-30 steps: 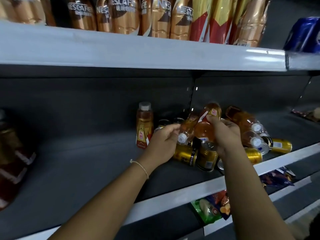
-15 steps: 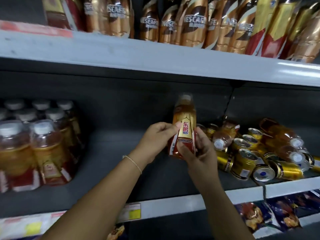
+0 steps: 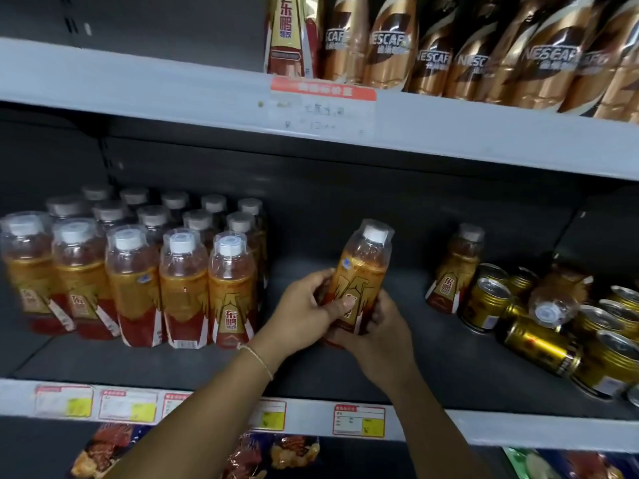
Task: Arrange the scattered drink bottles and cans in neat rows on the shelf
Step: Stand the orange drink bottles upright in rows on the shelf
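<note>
Held low on its label by both left hand (image 3: 304, 307) and right hand (image 3: 378, 331), fingers wrapped round: amber plastic bottle with white cap (image 3: 359, 274), tilted above dark shelf (image 3: 345, 368), between neat rows and scattered pile. Probably full, fairly heavy; slick shrink-wrap, best gripped mid-body.

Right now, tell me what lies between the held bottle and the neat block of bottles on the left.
Head view: only bare dark shelf lies between the held bottle and the neat block of bottles, plus the left hand gripping it.
</note>
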`<action>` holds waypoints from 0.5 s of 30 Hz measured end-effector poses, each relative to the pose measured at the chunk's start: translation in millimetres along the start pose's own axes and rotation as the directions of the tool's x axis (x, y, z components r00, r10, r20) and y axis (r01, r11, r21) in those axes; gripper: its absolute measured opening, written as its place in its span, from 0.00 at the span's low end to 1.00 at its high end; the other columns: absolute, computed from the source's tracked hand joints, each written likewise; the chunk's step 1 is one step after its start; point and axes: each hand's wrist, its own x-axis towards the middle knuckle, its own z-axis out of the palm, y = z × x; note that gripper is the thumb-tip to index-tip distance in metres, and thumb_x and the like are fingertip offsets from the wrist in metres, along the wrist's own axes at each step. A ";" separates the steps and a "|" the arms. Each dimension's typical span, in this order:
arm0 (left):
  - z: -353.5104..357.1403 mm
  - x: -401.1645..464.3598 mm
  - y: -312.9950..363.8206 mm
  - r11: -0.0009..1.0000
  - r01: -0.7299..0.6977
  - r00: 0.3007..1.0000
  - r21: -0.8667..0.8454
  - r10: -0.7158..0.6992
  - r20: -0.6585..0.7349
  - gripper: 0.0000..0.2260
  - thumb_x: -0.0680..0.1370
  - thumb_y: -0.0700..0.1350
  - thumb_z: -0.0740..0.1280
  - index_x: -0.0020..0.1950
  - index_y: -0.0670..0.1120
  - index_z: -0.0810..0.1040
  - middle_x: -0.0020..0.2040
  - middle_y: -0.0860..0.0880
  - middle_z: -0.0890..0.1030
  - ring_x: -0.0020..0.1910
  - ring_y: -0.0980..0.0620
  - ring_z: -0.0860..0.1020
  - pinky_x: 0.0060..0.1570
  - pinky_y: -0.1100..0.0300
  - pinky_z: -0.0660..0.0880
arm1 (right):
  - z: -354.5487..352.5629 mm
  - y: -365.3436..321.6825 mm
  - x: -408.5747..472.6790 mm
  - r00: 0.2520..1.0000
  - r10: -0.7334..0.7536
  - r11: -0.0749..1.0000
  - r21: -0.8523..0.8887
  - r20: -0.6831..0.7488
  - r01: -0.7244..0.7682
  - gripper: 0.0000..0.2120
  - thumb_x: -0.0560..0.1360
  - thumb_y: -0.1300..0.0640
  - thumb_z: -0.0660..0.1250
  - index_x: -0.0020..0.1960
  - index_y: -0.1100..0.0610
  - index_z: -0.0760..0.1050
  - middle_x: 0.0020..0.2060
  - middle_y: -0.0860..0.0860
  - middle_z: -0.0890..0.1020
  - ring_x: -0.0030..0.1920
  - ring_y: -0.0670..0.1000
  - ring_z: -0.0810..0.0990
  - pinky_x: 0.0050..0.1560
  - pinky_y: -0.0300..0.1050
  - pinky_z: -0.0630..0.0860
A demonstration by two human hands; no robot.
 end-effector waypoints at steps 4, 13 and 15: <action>-23.3 -6.2 -13.9 0.999 0.027 0.999 0.038 -0.026 -0.020 0.21 0.74 0.40 0.72 0.66 0.44 0.74 0.55 0.50 0.83 0.54 0.57 0.81 0.57 0.57 0.77 | 23.6 4.0 1.2 0.999 0.004 0.999 -0.040 0.031 -0.003 0.32 0.60 0.54 0.82 0.60 0.41 0.74 0.52 0.40 0.85 0.51 0.42 0.84 0.49 0.39 0.81; -45.3 -18.5 -32.8 0.966 0.039 0.998 0.256 -0.050 0.039 0.17 0.80 0.48 0.64 0.68 0.54 0.69 0.62 0.53 0.76 0.62 0.58 0.74 0.65 0.57 0.70 | 51.2 26.4 10.4 0.999 0.039 0.994 -0.104 0.036 -0.035 0.25 0.67 0.64 0.77 0.56 0.41 0.75 0.49 0.40 0.85 0.49 0.40 0.84 0.44 0.33 0.79; -47.6 -21.6 -34.3 0.966 0.074 0.996 0.248 -0.086 0.038 0.19 0.81 0.49 0.60 0.72 0.53 0.64 0.66 0.54 0.73 0.66 0.56 0.70 0.68 0.57 0.65 | 56.1 29.0 15.7 0.998 0.037 0.988 -0.149 0.044 -0.030 0.24 0.69 0.63 0.75 0.56 0.40 0.75 0.50 0.38 0.84 0.50 0.39 0.83 0.47 0.34 0.80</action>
